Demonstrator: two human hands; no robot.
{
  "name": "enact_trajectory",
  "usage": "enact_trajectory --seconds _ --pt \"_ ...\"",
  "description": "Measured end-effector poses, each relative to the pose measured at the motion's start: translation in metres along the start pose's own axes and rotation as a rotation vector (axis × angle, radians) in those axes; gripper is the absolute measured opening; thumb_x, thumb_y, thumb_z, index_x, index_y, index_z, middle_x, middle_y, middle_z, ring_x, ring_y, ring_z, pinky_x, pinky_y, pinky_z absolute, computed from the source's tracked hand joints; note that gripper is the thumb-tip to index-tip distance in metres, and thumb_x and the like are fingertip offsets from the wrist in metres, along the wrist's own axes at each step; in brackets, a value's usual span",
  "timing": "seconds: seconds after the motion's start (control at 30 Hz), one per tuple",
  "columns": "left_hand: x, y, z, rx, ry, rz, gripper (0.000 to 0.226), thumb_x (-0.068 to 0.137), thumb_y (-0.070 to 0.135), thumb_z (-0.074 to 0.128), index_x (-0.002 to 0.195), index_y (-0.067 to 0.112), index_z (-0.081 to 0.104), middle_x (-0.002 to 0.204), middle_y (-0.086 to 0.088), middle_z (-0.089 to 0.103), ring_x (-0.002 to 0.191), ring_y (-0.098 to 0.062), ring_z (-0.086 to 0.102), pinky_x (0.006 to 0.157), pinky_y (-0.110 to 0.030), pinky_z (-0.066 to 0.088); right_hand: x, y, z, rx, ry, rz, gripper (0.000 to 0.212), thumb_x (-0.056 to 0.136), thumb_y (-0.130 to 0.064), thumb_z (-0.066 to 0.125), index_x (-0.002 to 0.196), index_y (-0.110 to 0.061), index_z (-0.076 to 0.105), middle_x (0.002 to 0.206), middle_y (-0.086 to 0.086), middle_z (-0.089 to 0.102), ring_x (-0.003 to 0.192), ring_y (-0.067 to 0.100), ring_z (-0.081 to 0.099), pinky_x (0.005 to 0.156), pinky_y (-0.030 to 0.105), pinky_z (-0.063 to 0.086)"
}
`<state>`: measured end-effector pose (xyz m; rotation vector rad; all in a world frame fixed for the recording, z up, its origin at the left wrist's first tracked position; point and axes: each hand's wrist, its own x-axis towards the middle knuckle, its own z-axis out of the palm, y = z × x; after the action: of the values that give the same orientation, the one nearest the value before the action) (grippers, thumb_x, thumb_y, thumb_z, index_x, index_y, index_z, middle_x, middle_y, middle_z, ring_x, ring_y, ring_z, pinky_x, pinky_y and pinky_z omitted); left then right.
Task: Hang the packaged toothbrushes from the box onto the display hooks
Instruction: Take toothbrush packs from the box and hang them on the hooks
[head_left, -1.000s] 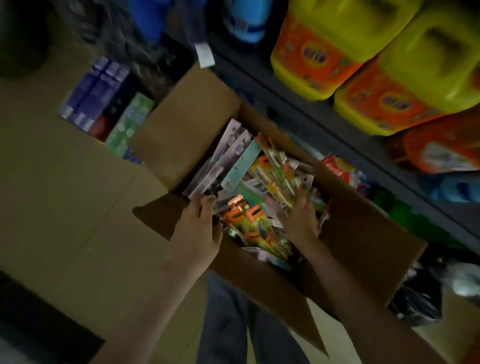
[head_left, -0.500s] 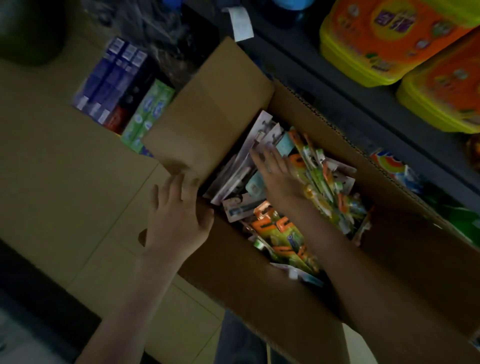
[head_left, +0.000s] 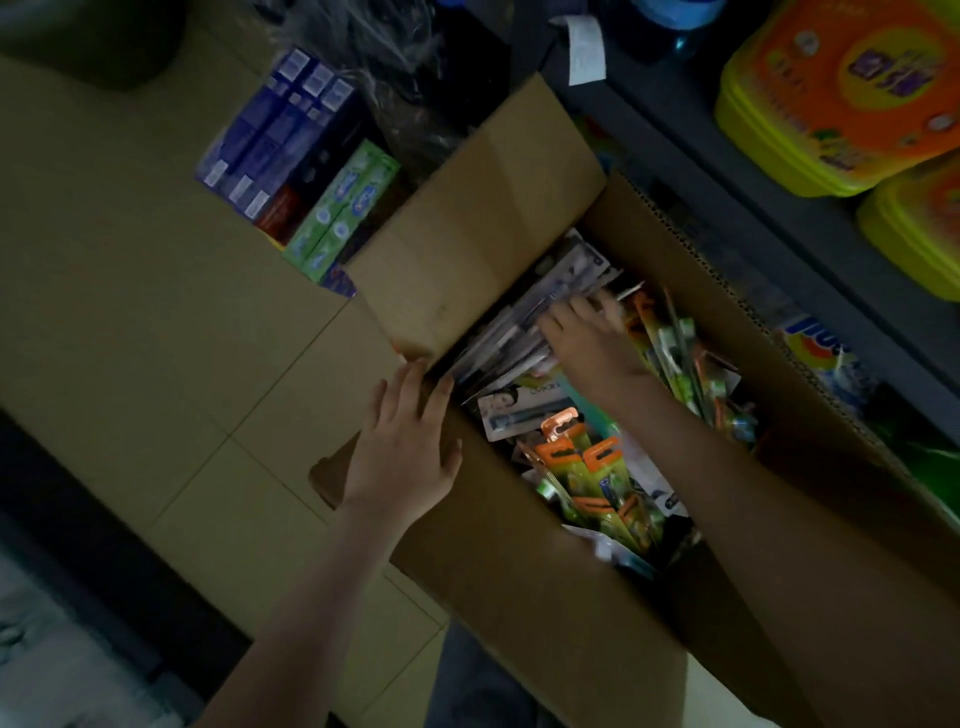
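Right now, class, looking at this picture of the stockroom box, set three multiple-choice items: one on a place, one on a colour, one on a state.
1. Where does the left hand rest?
A. on the cardboard box edge by its flap
B. on a detergent jug
C. on the floor

2. What colour are the hang tabs on the toothbrush packs at the box's middle?
A. blue
B. orange
C. white

3. What is the right hand doing?
A. hanging a pack on a hook
B. reaching among packs inside the box
C. hanging at the person's side

Answers: 1 A, fingers lie over the rim; 2 B, tabs show orange; 3 B, fingers spread among the packs.
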<state>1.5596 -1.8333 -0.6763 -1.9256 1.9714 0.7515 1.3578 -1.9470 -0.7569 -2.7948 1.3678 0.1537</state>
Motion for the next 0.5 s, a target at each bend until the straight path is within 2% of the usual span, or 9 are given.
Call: enact_trajectory --seconds 0.07,0.13,0.17,0.23,0.33,0.4,0.5 --pt "0.001 0.002 -0.004 -0.012 -0.007 -0.004 0.070 0.095 0.046 0.044 0.153 0.019 0.016 0.159 -0.011 0.009 0.147 -0.027 0.007 0.119 -0.040 -0.002 -0.009 0.002 -0.006 0.020 0.086 -0.022 0.026 0.065 -0.008 0.062 0.091 -0.007 0.064 0.091 0.009 0.062 0.092 0.024 0.042 0.090 0.040 0.030" --pt "0.004 0.008 -0.012 -0.047 0.008 0.001 0.069 0.095 0.045 0.047 0.152 0.018 0.019 0.157 -0.012 0.016 0.146 -0.028 0.012 0.119 -0.040 0.004 -0.017 0.005 -0.016 0.049 0.136 -0.014 0.024 0.074 -0.015 0.047 0.089 -0.007 0.065 0.089 0.009 0.062 0.092 0.023 0.040 0.088 0.039 0.030" --pt "0.007 0.014 -0.018 -0.080 0.015 0.007 0.069 0.094 0.043 0.050 0.151 0.017 0.021 0.156 -0.012 0.020 0.145 -0.028 0.015 0.119 -0.039 0.008 -0.023 0.006 -0.021 0.059 0.159 -0.012 0.023 0.075 -0.017 0.047 0.088 -0.008 0.064 0.089 0.008 0.062 0.091 0.022 0.040 0.088 0.038 0.030" --pt "0.014 0.028 -0.028 -0.143 0.004 0.030 0.071 0.093 0.042 0.055 0.151 0.016 0.022 0.154 -0.012 0.026 0.143 -0.028 0.021 0.118 -0.038 0.015 -0.033 0.009 -0.031 0.049 0.185 -0.013 0.019 0.069 -0.013 0.065 0.088 -0.009 0.064 0.089 0.007 0.061 0.091 0.022 0.041 0.086 0.036 0.029" --pt "0.027 0.050 -0.035 -0.195 -0.046 0.083 0.075 0.092 0.039 0.059 0.151 0.016 0.019 0.155 -0.008 0.024 0.143 -0.024 0.023 0.117 -0.036 0.022 -0.053 0.011 -0.048 0.070 0.181 0.019 0.039 0.055 -0.003 0.081 0.091 -0.009 0.065 0.090 0.008 0.061 0.092 0.023 0.042 0.083 0.036 0.030" --pt "0.034 0.064 -0.037 -0.218 -0.077 0.116 0.076 0.091 0.034 0.061 0.151 0.018 0.017 0.157 -0.007 0.020 0.144 -0.023 0.021 0.117 -0.038 0.025 -0.068 0.010 -0.063 0.107 0.208 0.034 0.037 0.058 -0.003 0.080 0.092 -0.009 0.066 0.089 0.008 0.060 0.091 0.023 0.043 0.082 0.036 0.031" --pt "0.045 0.081 -0.035 -0.159 -0.152 0.187 0.074 0.092 0.031 0.061 0.151 0.022 0.018 0.157 -0.006 0.022 0.145 -0.026 0.021 0.116 -0.040 0.027 -0.095 0.010 -0.079 0.190 0.238 0.046 0.032 0.064 -0.001 0.068 0.095 -0.009 0.067 0.091 0.006 0.056 0.091 0.022 0.043 0.081 0.034 0.031"
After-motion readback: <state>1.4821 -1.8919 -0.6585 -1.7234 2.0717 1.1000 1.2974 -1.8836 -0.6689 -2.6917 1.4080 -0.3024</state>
